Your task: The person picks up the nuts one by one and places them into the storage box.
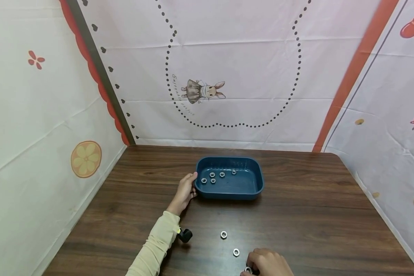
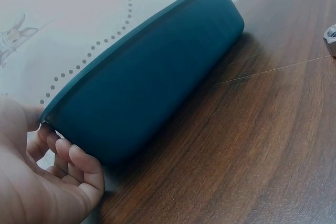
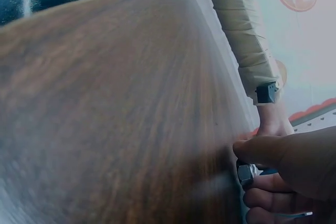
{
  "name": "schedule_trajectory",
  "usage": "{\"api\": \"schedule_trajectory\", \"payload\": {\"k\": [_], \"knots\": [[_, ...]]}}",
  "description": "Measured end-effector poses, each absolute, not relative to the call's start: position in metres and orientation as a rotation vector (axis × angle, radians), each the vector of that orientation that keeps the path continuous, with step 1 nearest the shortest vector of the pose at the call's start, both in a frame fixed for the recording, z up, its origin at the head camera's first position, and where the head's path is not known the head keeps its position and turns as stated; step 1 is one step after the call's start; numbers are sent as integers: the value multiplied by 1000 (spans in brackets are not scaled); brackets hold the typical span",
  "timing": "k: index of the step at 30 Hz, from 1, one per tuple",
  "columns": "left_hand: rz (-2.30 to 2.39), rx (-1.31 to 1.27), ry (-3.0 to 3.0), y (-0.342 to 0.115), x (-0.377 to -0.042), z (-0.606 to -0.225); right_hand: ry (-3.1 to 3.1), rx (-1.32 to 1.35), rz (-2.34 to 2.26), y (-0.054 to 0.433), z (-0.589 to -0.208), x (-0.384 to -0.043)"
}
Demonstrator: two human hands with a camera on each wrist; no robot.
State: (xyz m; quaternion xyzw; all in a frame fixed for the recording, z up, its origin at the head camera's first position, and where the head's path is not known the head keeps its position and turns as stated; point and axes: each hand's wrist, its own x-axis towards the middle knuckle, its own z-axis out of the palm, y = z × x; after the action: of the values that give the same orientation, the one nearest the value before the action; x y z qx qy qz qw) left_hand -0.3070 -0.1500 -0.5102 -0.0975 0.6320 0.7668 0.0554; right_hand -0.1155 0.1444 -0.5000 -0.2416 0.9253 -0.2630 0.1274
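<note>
A dark blue rectangular plastic basin (image 1: pixel 234 195) stands on the table with several metal hex nuts (image 1: pixel 222 174) lying in its left half. My left hand (image 1: pixel 185 189) grips the basin's left rim, thumb on top and fingers curled beneath, as the left wrist view shows. Near the table's front, my right hand (image 1: pixel 270 263) pinches a hex nut (image 3: pixel 245 174) between thumb and fingers. Two loose nuts, one nearer the basin (image 1: pixel 224 235) and one nearer my right hand (image 1: pixel 236 252), lie on the wood.
The dark wooden table (image 1: pixel 307 214) is bordered by printed white cloth (image 1: pixel 241 69) behind and on both sides. A small black camera (image 1: pixel 185 235) sits on my left wrist, by the pale sleeve (image 1: pixel 155 239).
</note>
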Motion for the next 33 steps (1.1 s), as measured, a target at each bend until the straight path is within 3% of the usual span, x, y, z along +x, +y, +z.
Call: {"api": "schedule_trajectory", "payload": {"k": [8,18,25,33], "knots": [[2330,-282,1913,-148,-307,-509,2693,-664,-862,150,-485,-119],[2313,-260,1881,-150,-307,-506,3098,-748,-722,171,-434,-142],[2327,-274,1899,-151,-307,-509,3087,-783,-757,179,-401,-181],[2332,-264,1908,-153,-307,-512,2976,-822,-813,171,-393,-229]]}}
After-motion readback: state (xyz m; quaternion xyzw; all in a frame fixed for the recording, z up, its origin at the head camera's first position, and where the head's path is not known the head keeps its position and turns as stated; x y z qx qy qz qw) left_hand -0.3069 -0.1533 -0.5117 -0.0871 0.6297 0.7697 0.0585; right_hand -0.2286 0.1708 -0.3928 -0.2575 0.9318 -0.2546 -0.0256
